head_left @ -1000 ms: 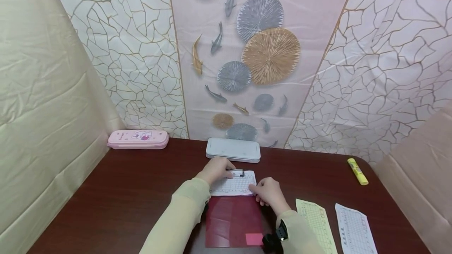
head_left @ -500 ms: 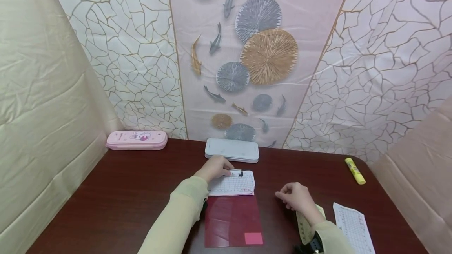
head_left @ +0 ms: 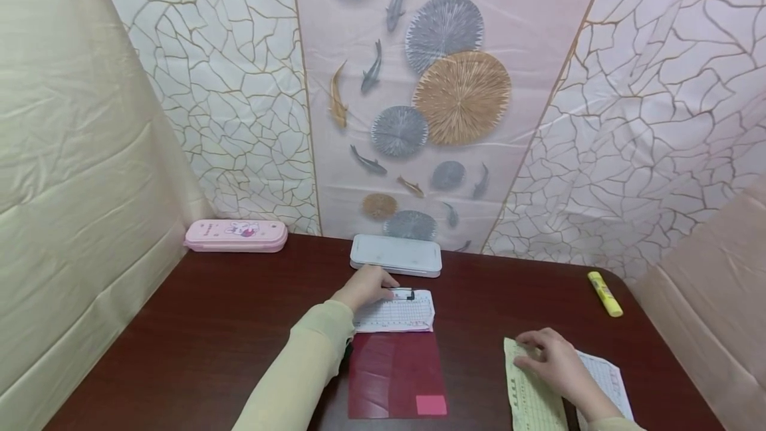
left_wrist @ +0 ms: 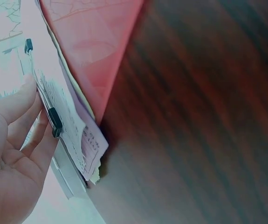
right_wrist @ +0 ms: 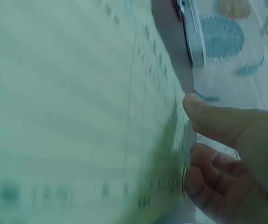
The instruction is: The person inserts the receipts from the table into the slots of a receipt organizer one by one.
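Note:
My left hand point(head_left: 366, 288) pinches the metal clip point(left_wrist: 54, 122) at the top of a red translucent clip folder point(head_left: 391, 374). Its thumb and fingers show on the clip's edge in the left wrist view. Under the clip lies a small stack of printed sheets point(head_left: 397, 314), white on top, with purple and yellow edges below. Over on the right, my right hand point(head_left: 556, 364) hovers above a yellow printed sheet point(head_left: 529, 391), thumb and fingers loosely bent and apart near its far edge. The sheet fills much of the right wrist view point(right_wrist: 78, 107).
A white printed sheet point(head_left: 607, 378) lies partly behind the right hand. A pale tin case point(head_left: 395, 255) stands just behind the folder, a pink pencil case point(head_left: 236, 236) at the back left, a yellow glue stick point(head_left: 604, 294) at the back right.
My right hand has let go of the sheets in the folder and moved right to the yellow sheet. The left hand stays on the clip.

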`<state>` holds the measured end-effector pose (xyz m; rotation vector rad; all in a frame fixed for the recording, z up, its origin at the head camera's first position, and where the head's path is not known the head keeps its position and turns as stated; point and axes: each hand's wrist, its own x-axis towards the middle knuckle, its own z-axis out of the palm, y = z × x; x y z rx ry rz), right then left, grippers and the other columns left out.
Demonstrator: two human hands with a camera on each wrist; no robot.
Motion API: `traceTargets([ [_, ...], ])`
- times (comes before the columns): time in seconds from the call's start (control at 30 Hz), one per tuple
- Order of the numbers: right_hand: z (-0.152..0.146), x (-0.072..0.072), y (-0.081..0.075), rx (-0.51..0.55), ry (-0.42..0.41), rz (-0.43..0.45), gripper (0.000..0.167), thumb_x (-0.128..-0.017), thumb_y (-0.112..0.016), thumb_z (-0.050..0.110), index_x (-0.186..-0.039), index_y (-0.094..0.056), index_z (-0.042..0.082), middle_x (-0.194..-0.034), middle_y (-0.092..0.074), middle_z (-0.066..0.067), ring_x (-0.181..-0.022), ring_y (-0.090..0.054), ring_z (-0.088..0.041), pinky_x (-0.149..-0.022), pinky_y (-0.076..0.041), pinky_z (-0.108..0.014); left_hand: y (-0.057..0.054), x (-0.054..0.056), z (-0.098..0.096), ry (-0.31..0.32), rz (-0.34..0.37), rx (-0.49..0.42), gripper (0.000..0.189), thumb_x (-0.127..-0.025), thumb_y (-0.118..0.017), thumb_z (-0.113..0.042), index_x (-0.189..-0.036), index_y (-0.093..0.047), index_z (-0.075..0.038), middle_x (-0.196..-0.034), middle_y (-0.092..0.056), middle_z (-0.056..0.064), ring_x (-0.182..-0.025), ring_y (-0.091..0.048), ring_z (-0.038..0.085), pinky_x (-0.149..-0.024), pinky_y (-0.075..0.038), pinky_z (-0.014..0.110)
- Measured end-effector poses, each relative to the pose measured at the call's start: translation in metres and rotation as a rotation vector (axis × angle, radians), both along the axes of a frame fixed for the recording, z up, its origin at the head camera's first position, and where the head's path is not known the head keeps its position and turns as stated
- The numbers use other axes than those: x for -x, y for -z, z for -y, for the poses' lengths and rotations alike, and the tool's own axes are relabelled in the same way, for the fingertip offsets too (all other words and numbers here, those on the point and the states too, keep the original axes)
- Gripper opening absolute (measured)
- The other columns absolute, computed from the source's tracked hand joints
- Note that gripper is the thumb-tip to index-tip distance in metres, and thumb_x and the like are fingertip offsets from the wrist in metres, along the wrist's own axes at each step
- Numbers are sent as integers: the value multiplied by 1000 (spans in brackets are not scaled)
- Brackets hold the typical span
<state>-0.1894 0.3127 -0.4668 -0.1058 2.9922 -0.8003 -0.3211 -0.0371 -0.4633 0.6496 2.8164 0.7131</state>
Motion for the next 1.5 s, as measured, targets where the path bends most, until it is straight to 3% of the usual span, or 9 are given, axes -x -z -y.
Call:
traceTargets([
  [0.27, -12, 0, 1, -29, 3, 61, 54, -76, -78, 30, -119, -63, 1, -104, -56, -12, -72, -50, -14, -58, -44, -30, -1, -2, 0, 1, -20, 1, 24, -83, -73, -17, -107, -75, -18, -107, -71, -3, -109, -61, 16, -90, -51, 29],
  [0.47, -14, 3, -1, -62, -3, 84, 54, -77, -77, 28, -119, -62, -2, -101, -57, -11, -72, -52, -14, -60, -47, -32, 0, -2, -2, -7, -10, 4, 24, -84, -72, -17, -108, -74, -18, -108, -71, -3, -110, -61, 16, -89, -51, 30],
  [0.77, -13, 2, -1, -60, -9, 44, 30, -77, -78, 24, -100, -65, 10, -102, -56, -10, -73, -50, -15, -62, -46, -33, 3, -1, -2, -13, -16, -2, 24, -83, -73, -18, -107, -75, -19, -108, -71, -4, -108, -62, 15, -87, -52, 28],
  [1.07, -13, 7, -1, -79, -11, 23, 39, -75, -79, 26, -106, -65, 6, -93, -60, -4, -77, -54, -16, -65, -48, -36, 2, -1, -2, -19, -13, 1, 24, -83, -73, -18, -107, -74, -18, -107, -71, -4, -110, -61, 16, -89, -52, 30],
  [1.3, -14, 7, 0, -91, 19, -15, 23, -78, -77, 24, -92, -69, 8, -74, -55, 2, -69, -45, -14, -60, -39, -32, 6, 0, -4, -27, -24, 8, 25, -82, -75, -19, -106, -75, -20, -107, -71, -5, -110, -61, 15, -90, -51, 30],
  [1.5, -14, 7, -1, -74, 42, 17, 12, -80, -75, 23, -81, -69, 12, -74, -60, 3, -67, -47, -13, -59, -40, -30, 5, -2, -3, -31, -39, -1, 24, -82, -74, -19, -106, -75, -18, -106, -71, -4, -110, -61, 16, -92, -50, 30],
])
